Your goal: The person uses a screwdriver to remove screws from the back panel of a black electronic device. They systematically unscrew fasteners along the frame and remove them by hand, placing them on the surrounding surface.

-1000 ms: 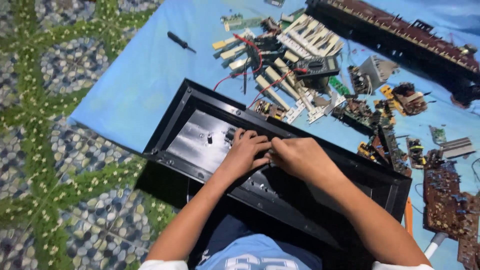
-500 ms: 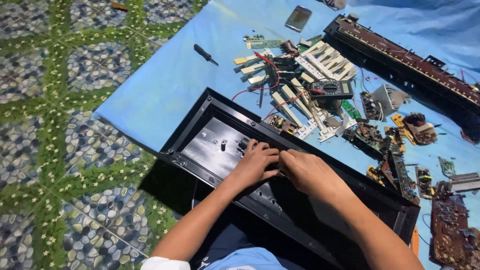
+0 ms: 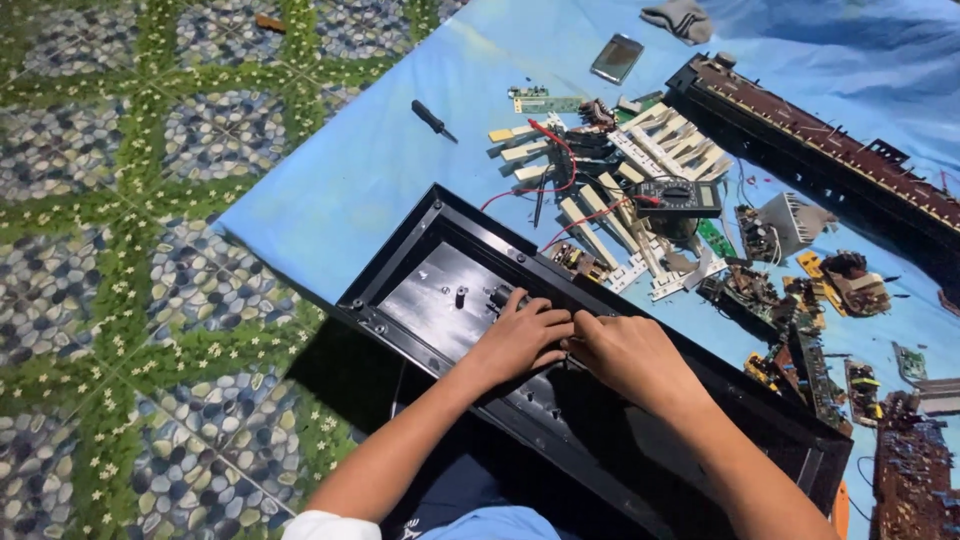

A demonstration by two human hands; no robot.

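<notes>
A long black keyboard casing [image 3: 420,232] lies open side up across my lap, with a shiny metal plate [image 3: 440,300] inside its left end. My left hand [image 3: 520,338] and my right hand [image 3: 625,358] meet fingertip to fingertip over the middle of the casing. Both hands have their fingers curled down onto something small inside it, which the fingers hide. A short black post [image 3: 461,297] stands on the plate just left of my left hand.
On the blue sheet [image 3: 360,150] lie white piano keys [image 3: 665,140], a black multimeter [image 3: 678,196] with red leads, a black screwdriver [image 3: 433,120], a phone [image 3: 616,57], several circuit boards [image 3: 800,350] and a long key bed [image 3: 830,150]. Patterned floor [image 3: 110,250] lies to the left.
The view has shifted, so the casing and parts sit lower and further right in the frame. My hands stay together at the same spot inside the casing.
</notes>
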